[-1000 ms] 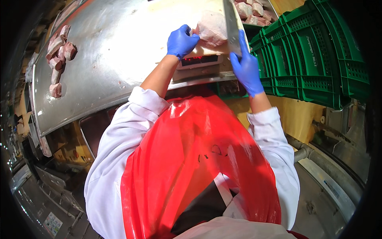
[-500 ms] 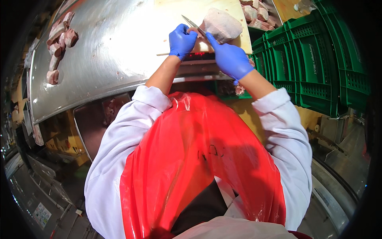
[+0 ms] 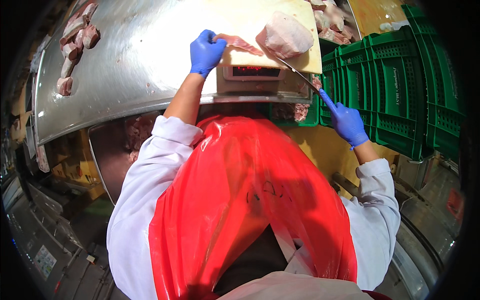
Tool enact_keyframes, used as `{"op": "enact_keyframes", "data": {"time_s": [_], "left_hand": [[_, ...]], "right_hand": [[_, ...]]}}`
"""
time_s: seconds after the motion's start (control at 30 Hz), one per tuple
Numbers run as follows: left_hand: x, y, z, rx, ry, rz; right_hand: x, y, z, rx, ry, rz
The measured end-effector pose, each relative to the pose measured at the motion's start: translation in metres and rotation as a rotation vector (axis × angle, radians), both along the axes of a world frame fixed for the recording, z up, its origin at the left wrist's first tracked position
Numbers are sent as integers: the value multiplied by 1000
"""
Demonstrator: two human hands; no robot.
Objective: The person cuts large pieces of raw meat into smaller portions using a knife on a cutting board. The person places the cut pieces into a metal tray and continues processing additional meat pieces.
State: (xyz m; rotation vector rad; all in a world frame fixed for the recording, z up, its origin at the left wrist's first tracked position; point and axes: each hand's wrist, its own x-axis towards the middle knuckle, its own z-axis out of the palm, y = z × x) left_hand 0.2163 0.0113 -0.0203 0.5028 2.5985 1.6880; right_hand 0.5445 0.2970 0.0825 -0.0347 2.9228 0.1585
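My left hand [image 3: 205, 53], in a blue glove, pinches the left end of a thin pink meat strip [image 3: 241, 45] on the white cutting board [image 3: 310, 65]. My right hand [image 3: 344, 119], also gloved, is closed on a knife [image 3: 301, 76], index finger extended along it. The blade reaches diagonally over the board's near edge toward the lower side of a large pale piece of meat [image 3: 286, 32]. Under the board's front sits a scale [image 3: 252, 73] with a red display.
A steel table [image 3: 120, 80] bears several meat chunks [image 3: 90, 36] at the left. A meat-filled tray [image 3: 330, 20] is at the back right, beside stacked green crates [image 3: 395, 95]. Below the table are a meat tray [image 3: 110, 170] and a green crate [image 3: 311, 119] containing meat.
My right hand with the knife has drawn away right and down from the meat. My left hand has shifted left with the pinched strip, now separate from the large piece.
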Motion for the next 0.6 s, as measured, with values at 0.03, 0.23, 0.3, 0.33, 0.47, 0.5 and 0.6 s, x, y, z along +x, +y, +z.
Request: {"op": "enact_keyframes", "data": {"time_s": [0.03, 0.23, 0.3, 0.33, 0.47, 0.5, 0.6], "left_hand": [[-6, -7, -1, 14, -22, -26], [-15, -19, 0, -14, -37, -187], [-8, -15, 13, -119, 17, -212], [-5, -14, 20, -171, 43, -223], [-2, -15, 25, -279, 105, -257], [-2, -17, 25, -294, 112, -256], [-4, -18, 23, -272, 303, -173]], "right_hand": [[2, 3, -8, -116, 77, -17], [-93, -67, -20, -517, 519, -239], [-141, -94, -22, -447, 610, -290], [-163, -103, -21, -423, 586, -316], [-200, -124, -20, -327, 450, -374], [-203, -127, -21, -301, 404, -372], [-176, -142, -29, -270, 331, -417]]}}
